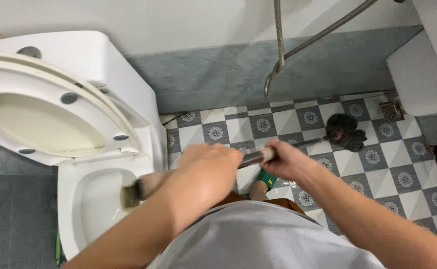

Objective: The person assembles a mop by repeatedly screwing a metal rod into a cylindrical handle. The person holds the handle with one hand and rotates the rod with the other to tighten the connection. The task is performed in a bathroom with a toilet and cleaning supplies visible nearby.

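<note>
Both my hands grip one long stick-like handle (pixel 303 143) that runs across the view. My left hand (pixel 206 167) is closed around its thicker wooden part, whose butt end (pixel 130 195) sticks out over the white toilet bowl (pixel 96 199). My right hand (pixel 285 160) holds the handle further along, towards the floor. At the far end, a dark shaggy mop head (pixel 347 132) rests on the patterned grey-and-white floor tiles (pixel 378 164).
The toilet's seat and lid (pixel 39 109) are raised against the cistern (pixel 94 55). A metal shower hose (pixel 278 55) hangs in a loop by the back wall. A square floor drain (pixel 390 110) sits at the right, beside a white ledge (pixel 417 74). My foot in a green sandal (pixel 266 179) stands below my hands.
</note>
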